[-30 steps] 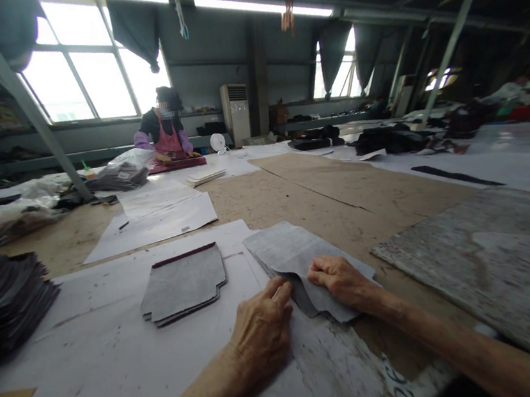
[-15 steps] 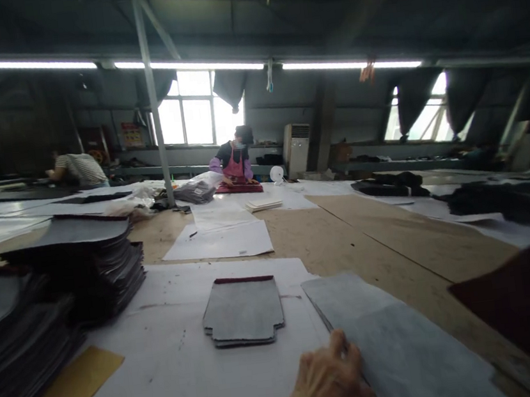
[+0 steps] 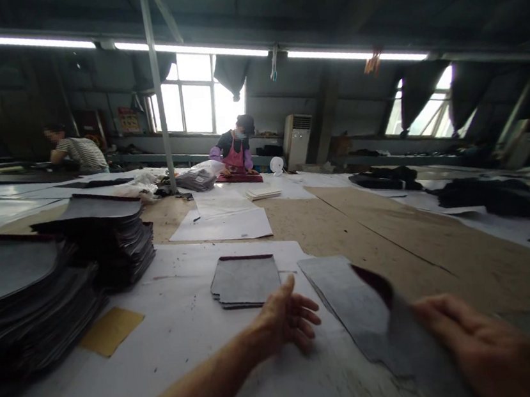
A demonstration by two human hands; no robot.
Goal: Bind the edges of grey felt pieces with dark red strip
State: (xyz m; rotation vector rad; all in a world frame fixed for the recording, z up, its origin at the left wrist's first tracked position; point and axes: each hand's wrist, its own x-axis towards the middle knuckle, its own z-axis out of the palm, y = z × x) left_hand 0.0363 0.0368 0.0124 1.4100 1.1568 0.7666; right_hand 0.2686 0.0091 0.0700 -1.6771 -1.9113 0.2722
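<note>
My left hand (image 3: 292, 317) is in the air over the white sheet, fingers spread, holding nothing. It is just in front of a small stack of grey notched pieces (image 3: 246, 278) with a dark red back edge. At the right, my right hand (image 3: 480, 343) pinches the edge of a grey-backed sheet (image 3: 420, 340). That sheet is curled up, and its dark red face shows at the fold. Beneath it lies a pile of larger grey sheets (image 3: 329, 287), partly covered by the curled one.
Tall stacks of dark grey-backed pieces (image 3: 23, 318) stand at the left beside a yellow-brown card (image 3: 112, 331). Across the table a person in a pink apron (image 3: 235, 157) works by a metal post (image 3: 160, 108). Black material (image 3: 501, 198) lies far right.
My left hand has left the edge of the grey pile and opened. My right hand has come into view at the right, holding a curled sheet. The view has tipped slightly down.
</note>
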